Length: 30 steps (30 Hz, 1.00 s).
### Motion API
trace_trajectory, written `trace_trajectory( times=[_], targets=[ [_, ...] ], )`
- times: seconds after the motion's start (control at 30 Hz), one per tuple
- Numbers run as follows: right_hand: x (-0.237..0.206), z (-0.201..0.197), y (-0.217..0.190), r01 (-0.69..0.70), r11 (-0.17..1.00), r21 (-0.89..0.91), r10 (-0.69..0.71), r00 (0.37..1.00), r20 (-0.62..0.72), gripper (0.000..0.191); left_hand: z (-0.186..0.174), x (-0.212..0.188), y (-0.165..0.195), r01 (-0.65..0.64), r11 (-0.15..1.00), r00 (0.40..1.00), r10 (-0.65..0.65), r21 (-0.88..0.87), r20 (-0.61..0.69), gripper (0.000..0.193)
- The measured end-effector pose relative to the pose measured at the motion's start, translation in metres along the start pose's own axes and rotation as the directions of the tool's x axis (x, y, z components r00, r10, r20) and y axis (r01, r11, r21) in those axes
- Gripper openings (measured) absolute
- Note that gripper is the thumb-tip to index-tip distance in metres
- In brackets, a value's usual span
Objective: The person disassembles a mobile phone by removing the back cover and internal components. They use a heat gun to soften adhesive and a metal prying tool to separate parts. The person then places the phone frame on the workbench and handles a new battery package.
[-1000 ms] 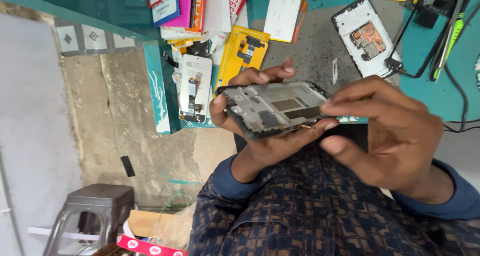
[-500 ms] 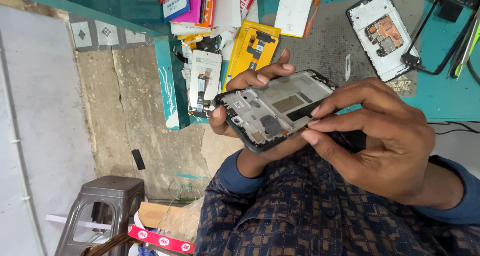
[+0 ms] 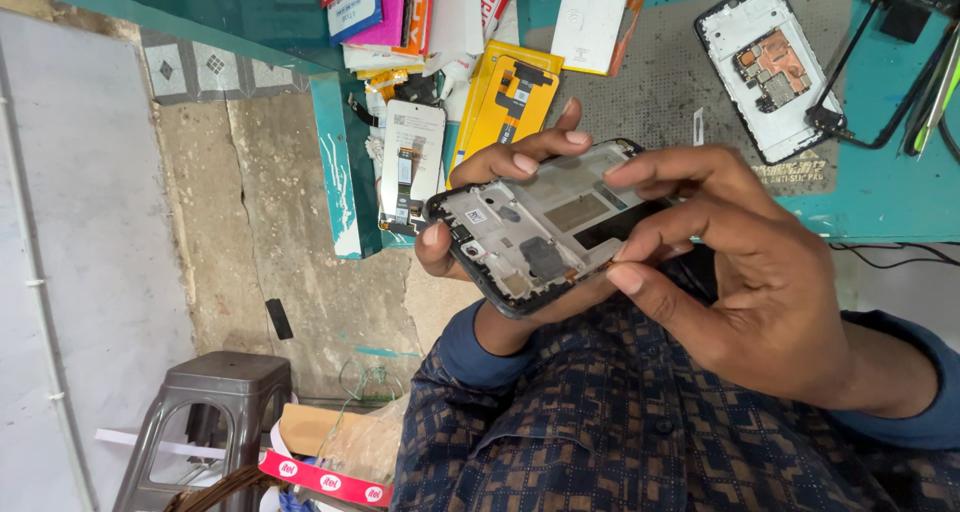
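I hold an opened phone frame point(image 3: 530, 227) with a dark rim and grey metal inner plate, tilted above my lap. My left hand point(image 3: 490, 182) cradles it from beneath, fingers curled over its far edge and thumb on the near left corner. My right hand point(image 3: 740, 262) pinches the frame's right side, index finger across its top edge and thumb pressed against its lower edge. Part of the frame lies hidden under my right fingers.
A teal workbench point(image 3: 880, 187) carries a grey mat point(image 3: 660, 92), a second opened phone in a white frame point(image 3: 770, 67), a white screen part with a flex cable point(image 3: 410, 167), yellow packaging point(image 3: 505, 102), coloured boxes and cables. A grey plastic stool point(image 3: 205, 412) stands on the floor at lower left.
The phone frame has tilted a little more and my right fingers have shifted along its right edge. The camera view has moved slightly.
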State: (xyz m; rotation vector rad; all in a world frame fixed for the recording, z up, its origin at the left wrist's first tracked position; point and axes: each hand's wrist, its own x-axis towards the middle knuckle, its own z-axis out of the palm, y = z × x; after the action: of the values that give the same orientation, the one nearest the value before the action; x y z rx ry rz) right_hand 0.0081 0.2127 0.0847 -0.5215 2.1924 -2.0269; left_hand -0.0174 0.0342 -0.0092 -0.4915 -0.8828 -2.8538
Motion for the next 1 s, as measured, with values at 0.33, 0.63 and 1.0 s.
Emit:
trace_trajectory(
  times=[0.33, 0.63, 1.0],
  targets=[
    [0.0012, -0.0002, -0.0002, -0.006, 1.000, -0.012, 0.007, 0.997, 0.083, 0.010, 0.0020, 0.0004, -0.0003, -0.013, 1.000, 1.000, 0.014, 0.027, -0.010, 0.061],
    [0.0028, -0.0007, -0.0018, 0.009, 0.999, -0.033, -0.006, 0.995, 0.102, 0.008, 0.0010, -0.0003, -0.0008, -0.013, 0.999, 1.000, 0.013, 0.040, -0.011, 0.062],
    [-0.0006, -0.0064, 0.0063, 0.024, 0.993, 0.111, -0.030, 0.998, 0.047, 0.014, 0.0012, 0.0039, 0.0006, -0.004, 0.999, 1.000, 0.004, 0.054, -0.007, 0.063]
  ],
)
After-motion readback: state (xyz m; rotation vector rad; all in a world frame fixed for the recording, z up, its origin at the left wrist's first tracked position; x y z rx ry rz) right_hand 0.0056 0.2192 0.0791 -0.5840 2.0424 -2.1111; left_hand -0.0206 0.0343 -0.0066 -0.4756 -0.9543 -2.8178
